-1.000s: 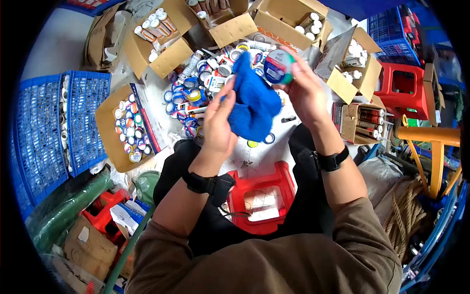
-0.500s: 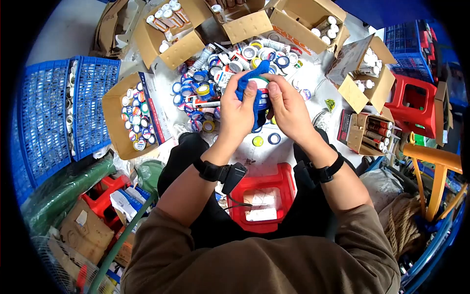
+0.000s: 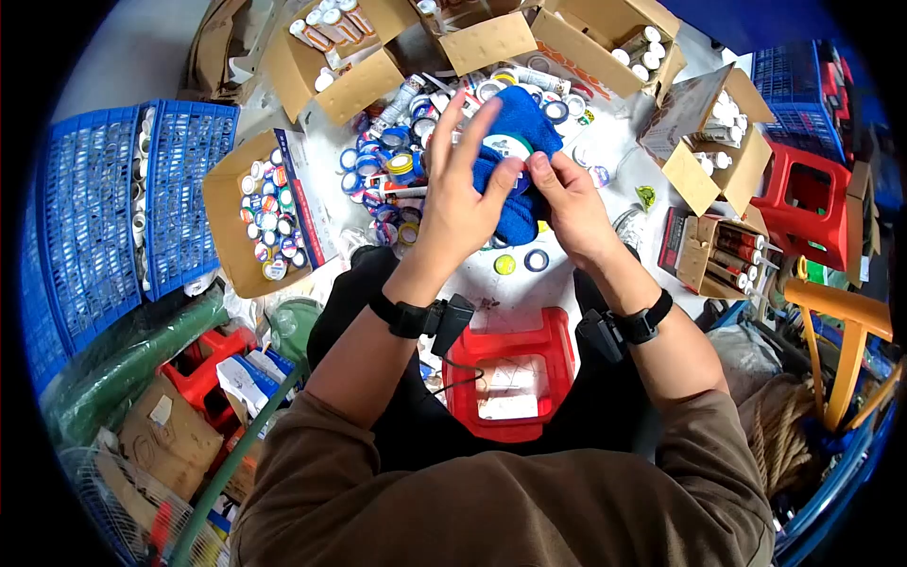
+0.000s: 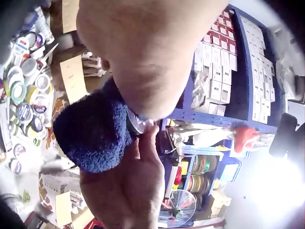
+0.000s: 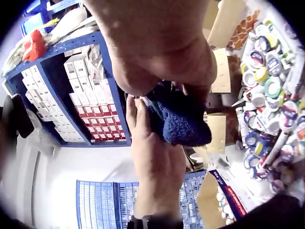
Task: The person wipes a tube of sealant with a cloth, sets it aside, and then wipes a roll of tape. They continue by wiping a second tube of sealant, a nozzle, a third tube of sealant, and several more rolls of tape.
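You've got blue shelving (image 4: 214, 119) packed with boxes (image 4: 219, 78), a pale floor (image 3: 484, 291), red stools (image 3: 836, 217) and some brutal glare (image 4: 271, 183).

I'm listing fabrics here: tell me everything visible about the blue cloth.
The blue cloth looks fuzzy, like terry towelling. Bunched partly around a round labelled item, it bulges beyond it on several sides. Held up off the floor, it is gripped at one side by the right hand; the left hand, some fingers extended, is at the other. Folds hide its full shape.
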`<state>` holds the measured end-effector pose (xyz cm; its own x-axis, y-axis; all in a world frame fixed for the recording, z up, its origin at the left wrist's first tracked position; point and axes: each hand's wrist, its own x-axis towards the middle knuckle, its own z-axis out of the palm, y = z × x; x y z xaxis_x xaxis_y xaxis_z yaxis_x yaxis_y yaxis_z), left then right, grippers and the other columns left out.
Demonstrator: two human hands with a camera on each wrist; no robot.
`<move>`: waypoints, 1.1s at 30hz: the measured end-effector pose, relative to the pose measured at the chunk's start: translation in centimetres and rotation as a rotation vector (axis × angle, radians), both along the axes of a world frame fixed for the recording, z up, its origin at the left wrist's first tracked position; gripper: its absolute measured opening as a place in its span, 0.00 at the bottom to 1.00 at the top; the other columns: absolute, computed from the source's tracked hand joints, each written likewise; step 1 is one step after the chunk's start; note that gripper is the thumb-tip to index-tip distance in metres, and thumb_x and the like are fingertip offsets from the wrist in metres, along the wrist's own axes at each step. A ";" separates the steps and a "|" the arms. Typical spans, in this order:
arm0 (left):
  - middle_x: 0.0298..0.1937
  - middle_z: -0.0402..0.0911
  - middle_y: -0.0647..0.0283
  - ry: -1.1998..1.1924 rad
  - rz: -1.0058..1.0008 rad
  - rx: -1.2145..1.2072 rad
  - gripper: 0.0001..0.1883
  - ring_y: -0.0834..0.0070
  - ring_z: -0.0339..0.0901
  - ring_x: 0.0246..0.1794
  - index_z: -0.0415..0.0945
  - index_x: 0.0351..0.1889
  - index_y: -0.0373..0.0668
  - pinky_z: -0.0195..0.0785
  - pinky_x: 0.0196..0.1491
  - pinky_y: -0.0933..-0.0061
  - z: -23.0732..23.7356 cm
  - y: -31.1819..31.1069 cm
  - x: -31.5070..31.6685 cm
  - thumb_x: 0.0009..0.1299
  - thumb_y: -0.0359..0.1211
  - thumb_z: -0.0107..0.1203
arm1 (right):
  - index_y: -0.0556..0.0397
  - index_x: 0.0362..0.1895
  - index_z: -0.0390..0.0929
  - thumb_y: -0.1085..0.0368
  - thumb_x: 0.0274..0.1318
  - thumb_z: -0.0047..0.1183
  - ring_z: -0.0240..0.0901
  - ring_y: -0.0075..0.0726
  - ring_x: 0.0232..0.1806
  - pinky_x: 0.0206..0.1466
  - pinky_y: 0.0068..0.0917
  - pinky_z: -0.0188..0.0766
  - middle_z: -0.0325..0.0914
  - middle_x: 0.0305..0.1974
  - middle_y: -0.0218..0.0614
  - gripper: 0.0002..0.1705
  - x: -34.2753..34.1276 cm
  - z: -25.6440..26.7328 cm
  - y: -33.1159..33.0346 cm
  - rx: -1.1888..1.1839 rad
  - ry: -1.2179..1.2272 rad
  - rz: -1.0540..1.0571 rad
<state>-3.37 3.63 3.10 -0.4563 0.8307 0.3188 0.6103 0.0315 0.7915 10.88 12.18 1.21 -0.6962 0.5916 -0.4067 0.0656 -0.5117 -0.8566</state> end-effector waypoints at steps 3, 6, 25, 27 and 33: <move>0.71 0.64 0.53 0.142 -0.293 -0.094 0.31 0.51 0.61 0.70 0.73 0.65 0.52 0.57 0.69 0.54 1.5 -0.6 -0.9 0.61 0.38 0.68 | 0.56 0.48 0.78 0.52 0.66 0.56 0.73 0.18 0.35 0.39 0.21 0.72 0.80 0.38 0.28 0.20 -0.7 1.4 -0.2 -0.012 0.003 -0.108; 0.67 0.70 0.51 -0.080 -0.259 -0.141 0.35 0.53 0.70 0.65 0.71 0.65 0.44 0.63 0.66 0.58 0.7 -1.3 -1.0 0.59 0.38 0.70 | 0.56 0.53 0.77 0.53 0.65 0.58 0.76 0.21 0.38 0.43 0.22 0.75 0.82 0.41 0.30 0.22 -0.6 1.7 -0.3 0.009 -0.022 -0.096; 0.48 0.80 0.65 -1.518 0.006 -0.088 0.13 0.79 0.76 0.49 0.77 0.50 0.38 0.69 0.54 0.74 -1.2 -3.2 -1.4 0.75 0.35 0.52 | 0.62 0.51 0.74 0.72 0.50 0.62 0.77 0.46 0.49 0.54 0.34 0.72 0.77 0.46 0.47 0.22 -2.6 0.8 -1.5 1.017 -0.109 -0.062; 0.49 0.81 0.63 -1.523 0.040 -0.116 0.14 0.79 0.77 0.50 0.78 0.52 0.38 0.69 0.55 0.75 -0.9 -3.3 -1.7 0.76 0.37 0.50 | 0.63 0.52 0.74 0.72 0.55 0.60 0.78 0.35 0.47 0.53 0.29 0.72 0.80 0.45 0.41 0.19 -2.9 0.6 -2.2 0.588 -0.178 -0.209; 0.38 0.82 0.66 -1.151 0.033 -0.301 0.21 0.79 0.79 0.35 0.77 0.49 0.38 0.71 0.36 0.77 -0.3 -5.2 -3.6 0.80 0.47 0.43 | 0.55 0.61 0.71 0.62 0.71 0.42 0.79 0.35 0.47 0.54 0.31 0.75 0.80 0.48 0.37 0.19 -3.6 -0.6 -1.4 -0.138 0.273 -0.347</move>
<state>-6.98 -1.57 2.82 -0.3688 0.7847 -0.4982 -0.4586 0.3126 0.8318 7.32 10.81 0.61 -0.5593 0.7617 -0.3271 -0.3484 -0.5740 -0.7410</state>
